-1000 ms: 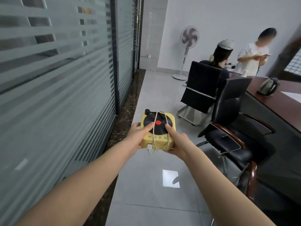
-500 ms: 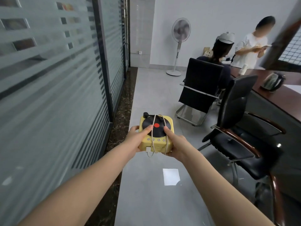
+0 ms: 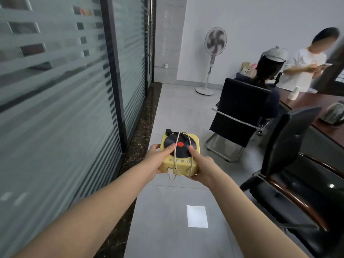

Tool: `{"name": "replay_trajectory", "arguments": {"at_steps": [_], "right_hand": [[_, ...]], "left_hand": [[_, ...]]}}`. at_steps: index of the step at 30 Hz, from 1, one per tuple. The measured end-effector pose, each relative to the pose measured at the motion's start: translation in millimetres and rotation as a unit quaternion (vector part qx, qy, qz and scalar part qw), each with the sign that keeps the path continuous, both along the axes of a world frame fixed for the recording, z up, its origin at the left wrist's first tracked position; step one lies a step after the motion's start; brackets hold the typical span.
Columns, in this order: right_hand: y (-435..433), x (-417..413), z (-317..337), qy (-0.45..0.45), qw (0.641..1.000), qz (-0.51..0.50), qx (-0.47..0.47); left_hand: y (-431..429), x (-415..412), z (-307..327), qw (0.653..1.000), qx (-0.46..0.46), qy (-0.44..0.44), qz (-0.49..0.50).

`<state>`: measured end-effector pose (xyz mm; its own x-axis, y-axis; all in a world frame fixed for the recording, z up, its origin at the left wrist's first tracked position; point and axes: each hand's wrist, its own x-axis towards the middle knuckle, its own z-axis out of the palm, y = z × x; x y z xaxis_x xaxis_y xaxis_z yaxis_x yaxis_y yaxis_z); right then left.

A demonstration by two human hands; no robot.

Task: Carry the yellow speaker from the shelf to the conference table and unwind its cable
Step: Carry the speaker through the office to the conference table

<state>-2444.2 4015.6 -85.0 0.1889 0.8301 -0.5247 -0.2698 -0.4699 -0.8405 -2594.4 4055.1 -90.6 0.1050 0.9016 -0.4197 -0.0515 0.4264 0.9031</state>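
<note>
We hold the yellow speaker (image 3: 179, 152) over the floor, our left hand (image 3: 156, 159) and right hand (image 3: 202, 169) clamped on its sides, its cable (image 3: 177, 146) wound around it; the desk (image 3: 316, 107) lies far right.

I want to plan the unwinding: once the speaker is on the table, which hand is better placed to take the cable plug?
Probably the left hand. The white plug of the cable hangs at the near-left corner of the yellow speaker, beside that hand; the right hand cups the far side.
</note>
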Motion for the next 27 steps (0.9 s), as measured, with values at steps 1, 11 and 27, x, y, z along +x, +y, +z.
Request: {"name": "replay_trajectory", "arguments": {"at_steps": [1, 11, 27], "right_hand": [[14, 6, 1, 0.003, 1.0, 0.002, 0.003], [130, 33, 2, 0.012, 1.0, 0.025, -0.004], [372, 40, -6, 0.001, 1.0, 0.0, -0.023]], "left_hand": [[13, 6, 1, 1.0, 0.001, -0.002, 0.001], [118, 31, 5, 1.0, 0.004, -0.01, 0.024], [365, 39, 0, 1.0, -0.003, -0.006, -0.001]]}}
